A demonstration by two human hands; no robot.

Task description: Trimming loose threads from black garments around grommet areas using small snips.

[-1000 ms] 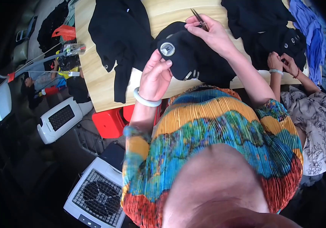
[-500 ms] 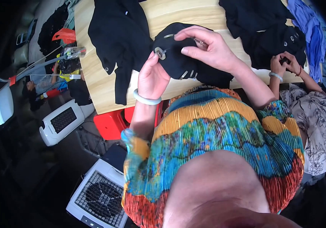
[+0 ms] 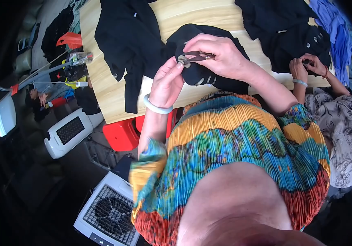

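A black knit garment [image 3: 225,39] lies bunched on the table in front of me. My left hand [image 3: 166,84], wearing a pale bangle, pinches a round, pale grey button [image 3: 183,61] at the garment's left side, between thumb and fingertips. Dark thread snips [image 3: 200,56] are gripped in my right hand [image 3: 227,57], their blades pointing left and reaching the button. Whether a thread lies between the blades is too small to tell. Several more pale buttons [image 3: 204,80] show edge-on along the lower part of the garment.
Another black garment [image 3: 131,37] lies left on the wooden table [image 3: 102,96]. At right, a co-worker's hands [image 3: 307,67] handle a buttoned black garment [image 3: 274,45] beside purple-blue cloth [image 3: 335,49]. Red stools [image 3: 120,135], a white air cooler [image 3: 108,209] and a white appliance [image 3: 71,133] stand below.
The snips now show in my right hand, their blades brought to the button. My left hand has shifted slightly right with the button, and my right-hand fingers have closed in.
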